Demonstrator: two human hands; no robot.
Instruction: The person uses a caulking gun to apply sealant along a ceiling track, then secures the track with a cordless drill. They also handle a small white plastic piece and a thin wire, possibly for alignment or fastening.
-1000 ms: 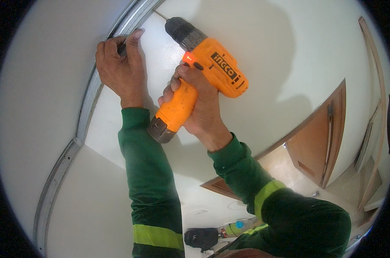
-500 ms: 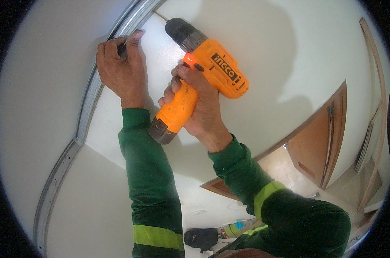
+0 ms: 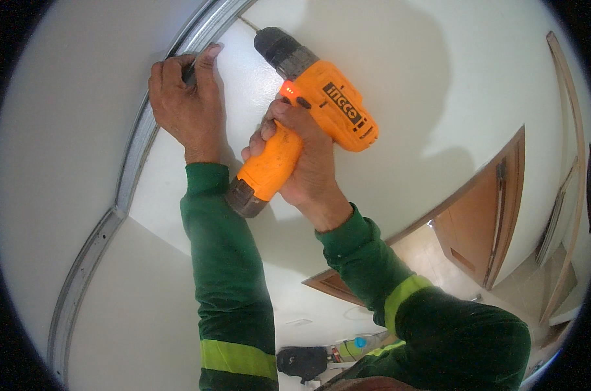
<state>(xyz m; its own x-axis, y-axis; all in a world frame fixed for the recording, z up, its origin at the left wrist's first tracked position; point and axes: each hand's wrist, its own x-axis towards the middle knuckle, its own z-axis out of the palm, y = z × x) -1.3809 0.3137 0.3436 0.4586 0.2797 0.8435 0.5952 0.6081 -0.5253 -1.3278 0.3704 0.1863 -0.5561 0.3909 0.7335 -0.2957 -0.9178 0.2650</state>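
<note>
An orange and black cordless drill [image 3: 341, 107] is in my right hand [image 3: 312, 156], fingers wrapped round its handle and a small red light glowing above them. Its thin bit points up and left, the tip meeting the edge of a galvanized metal track [image 3: 131, 159]. That track runs along the top of the white wall, by the ceiling. My left hand [image 3: 190, 111] grips the track just left of the bit, thumb on the near side and fingers curled at its edge. A dark gap shows between thumb and fingers; whether anything small is held there is hidden.
A brown wooden door [image 3: 468, 225] in its frame stands to the lower right. Long wooden strips [image 3: 574, 117] lean at the far right. Down below lie a black bag [image 3: 302, 360] and a blue-topped item [image 3: 360, 342].
The view has shifted very slightly. Both hands, the drill and the track keep nearly the same places relative to each other.
</note>
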